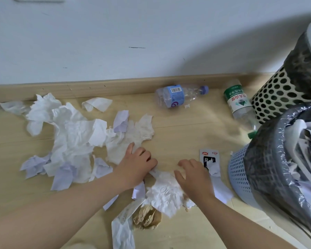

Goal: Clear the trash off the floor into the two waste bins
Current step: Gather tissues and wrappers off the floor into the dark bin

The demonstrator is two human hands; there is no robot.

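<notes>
My left hand (136, 164) was clenched on one end of the crumpled white tissue (166, 193), which lay on the wooden floor (187, 126). My right hand (192, 175) rested on it with bent fingers; I couldn't tell whether it gripped. More tissues (70, 137) sprawled to the left. The stuffed blue mesh bin (239, 173) stood just right of my hands. A blue-labelled bottle (176, 96) and a green-labelled bottle (237, 101) lay near the perforated cream bin (273, 97).

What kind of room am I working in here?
Probably a home or office room: wood-look floor, skirting board under a white wall, a blue basket bin and a cream perforated bin.
</notes>
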